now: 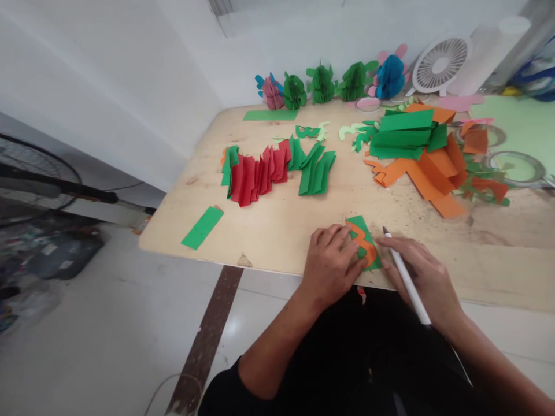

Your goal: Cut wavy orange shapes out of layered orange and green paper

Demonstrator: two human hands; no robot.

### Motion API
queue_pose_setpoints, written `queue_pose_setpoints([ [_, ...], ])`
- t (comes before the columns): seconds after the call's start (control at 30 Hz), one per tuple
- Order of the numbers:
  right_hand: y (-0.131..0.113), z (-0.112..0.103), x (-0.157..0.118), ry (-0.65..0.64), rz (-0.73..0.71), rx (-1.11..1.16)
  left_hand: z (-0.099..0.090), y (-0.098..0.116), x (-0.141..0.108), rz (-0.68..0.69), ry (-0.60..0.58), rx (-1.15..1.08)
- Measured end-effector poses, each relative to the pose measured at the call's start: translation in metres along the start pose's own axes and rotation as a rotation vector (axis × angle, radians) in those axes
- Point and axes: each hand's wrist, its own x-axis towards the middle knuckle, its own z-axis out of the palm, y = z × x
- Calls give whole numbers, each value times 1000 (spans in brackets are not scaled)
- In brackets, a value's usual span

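My left hand point(330, 260) lies on the wooden table near its front edge, fingers spread and slightly bent. Its fingertips and thumb press on a wavy orange paper cutout point(367, 249), which lies on a green paper strip point(358, 222). Part of both papers is hidden under the hand. My right hand point(425, 274) is closed around a white marker point(410, 286) with a dark tip. That tip points up and left, just right of the green strip and apart from it. The right fingertips rest close to the strip's right edge.
Folded red papers point(260, 173) and folded green papers point(317, 170) lie mid-table. A loose green strip point(202, 227) is at left. Orange paper pieces point(437, 179) are heaped at right. Paper figures point(323, 84) and a white fan point(441, 65) stand along the wall.
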Motion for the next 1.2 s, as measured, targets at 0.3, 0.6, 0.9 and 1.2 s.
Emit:
queue_pose_setpoints([
  [0.3, -8, -7, 0, 76, 350, 137, 1, 0, 0, 9, -3, 6],
  [0.6, -6, -15, 7, 72, 510, 269, 1, 0, -2, 7, 13, -3],
  [0.9, -8, -2, 56, -66, 527, 466, 1, 1, -3, 2, 17, -10],
  [1.2, -5, 18, 76, -79, 490, 417, -3, 0, -3, 10, 4, 7],
])
